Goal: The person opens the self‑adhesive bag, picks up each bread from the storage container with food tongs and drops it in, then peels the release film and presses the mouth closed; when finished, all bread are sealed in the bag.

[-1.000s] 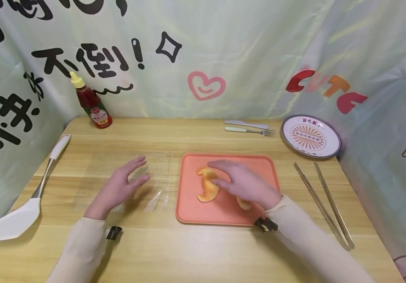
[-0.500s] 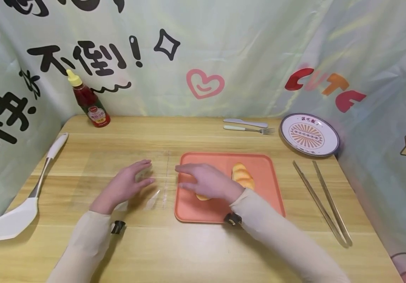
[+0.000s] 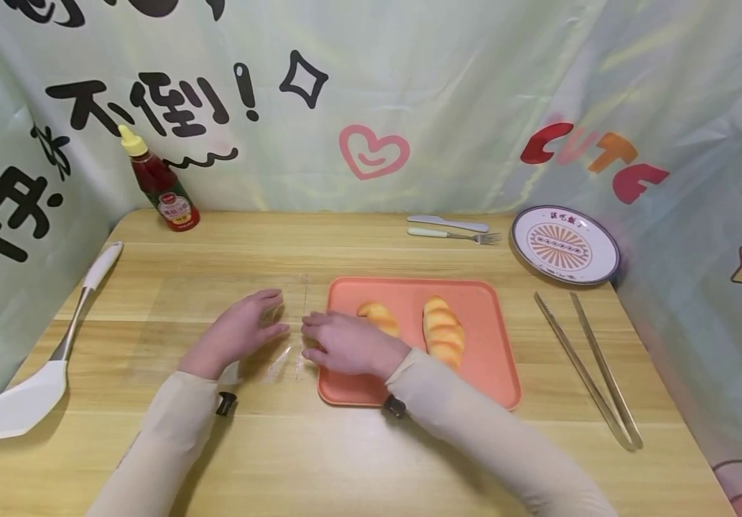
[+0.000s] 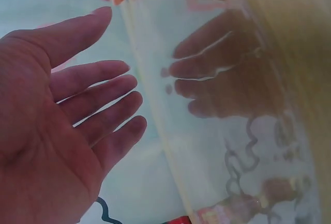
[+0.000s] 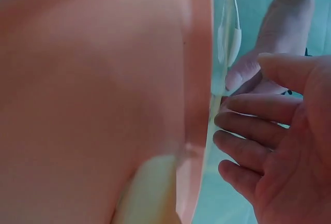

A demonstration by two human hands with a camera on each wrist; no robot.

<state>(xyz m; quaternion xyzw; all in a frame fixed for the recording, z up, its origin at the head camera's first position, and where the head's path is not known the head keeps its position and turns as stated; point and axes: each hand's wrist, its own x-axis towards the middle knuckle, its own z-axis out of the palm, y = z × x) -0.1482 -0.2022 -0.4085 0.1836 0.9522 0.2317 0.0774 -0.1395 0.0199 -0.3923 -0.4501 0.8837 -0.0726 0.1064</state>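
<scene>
In the head view my left hand hovers above a clear plastic sheet or bag lying on the table. Its fingers are extended and hold nothing, as the left wrist view confirms on the hand's palm side. My right hand hangs over the left edge of the pink tray, fingers relaxed and nothing gripped. Two golden bread rolls lie on that tray: the left roll is partly hidden by my right hand, the right roll shows more fully. A small gap separates the fingertips of both hands.
A white spatula lies at the left, with a red sauce bottle at the back left. Behind the tray rest a knife and a fork. Metal tongs and a round plate lie on the right.
My right hand has moved left across the tray, from above the rolls to its left edge, uncovering the right roll. My left hand has shifted slightly right.
</scene>
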